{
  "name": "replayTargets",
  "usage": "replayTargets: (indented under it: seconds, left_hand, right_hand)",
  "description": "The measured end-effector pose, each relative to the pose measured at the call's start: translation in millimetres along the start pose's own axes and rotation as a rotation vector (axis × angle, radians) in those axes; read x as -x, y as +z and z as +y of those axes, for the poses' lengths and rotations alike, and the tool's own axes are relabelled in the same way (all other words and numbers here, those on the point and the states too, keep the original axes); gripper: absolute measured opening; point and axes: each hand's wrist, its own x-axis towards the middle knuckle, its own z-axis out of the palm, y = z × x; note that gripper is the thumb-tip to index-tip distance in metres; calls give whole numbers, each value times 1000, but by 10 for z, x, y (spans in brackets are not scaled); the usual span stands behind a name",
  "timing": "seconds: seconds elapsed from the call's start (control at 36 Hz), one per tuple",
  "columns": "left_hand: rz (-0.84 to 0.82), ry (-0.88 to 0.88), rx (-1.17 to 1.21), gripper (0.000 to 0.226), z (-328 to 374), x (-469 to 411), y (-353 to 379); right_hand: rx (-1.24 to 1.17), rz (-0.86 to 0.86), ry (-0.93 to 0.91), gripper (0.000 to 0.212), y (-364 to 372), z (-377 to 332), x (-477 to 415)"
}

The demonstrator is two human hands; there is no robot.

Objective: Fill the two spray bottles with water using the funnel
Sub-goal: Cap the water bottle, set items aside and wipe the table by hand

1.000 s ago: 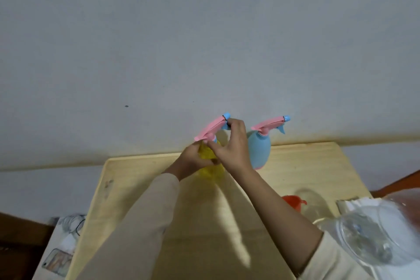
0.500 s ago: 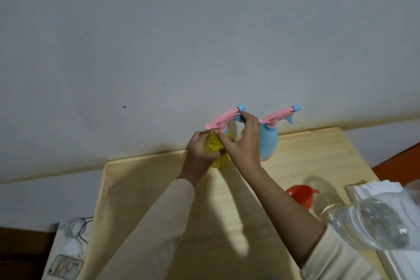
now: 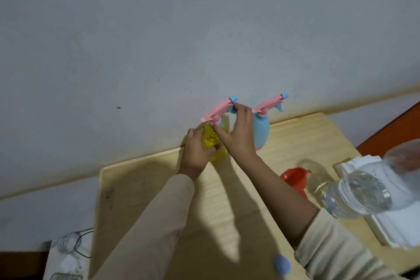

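A yellow spray bottle (image 3: 210, 138) with a pink trigger head stands at the far edge of the wooden table (image 3: 227, 200). My left hand (image 3: 195, 150) wraps around its yellow body. My right hand (image 3: 238, 132) pinches the neck with the thumb and reaches the blue trigger with the fingers. Right behind my right hand stands a blue spray bottle (image 3: 261, 129) with its own pink head. An orange funnel (image 3: 295, 177) lies on the table to the right. A clear bottle of water (image 3: 356, 193) stands near the right front.
A stack of white sheets (image 3: 386, 229) lies at the table's right edge. A blue cap (image 3: 281, 265) rests near the front edge. A grey wall rises right behind the table. Clutter with a black cable (image 3: 75, 248) sits on the floor at the left.
The view has shifted, so the bottles sit further right and higher. My right thumb has moved onto the yellow bottle's neck, and my left hand has closed more fully around its body.
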Motion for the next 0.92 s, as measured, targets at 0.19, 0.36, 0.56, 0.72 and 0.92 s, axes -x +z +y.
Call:
replayTargets:
  seconds: [0.19,0.36,0.56,0.72,0.92]
  left_hand:
    - [-13,44,-204,34,-10,140,-37]
    - [50,74,-308,33,115,363,-57]
    - [-232,337,-162,42,932,672,226]
    - [-532,613,-77,71,1937,883,761]
    - [-657,657,5,97,2348,1138,1393]
  right_hand:
    - [53,-4,4,48,-231,-30,75]
    - [117,43,50,35,-687,-5,342]
    - [222,85,224,31,-1261,181,1156]
    - [351,-106,343,44,-1405,522,2113]
    - [442,-395,256,44,-1132,835,2933]
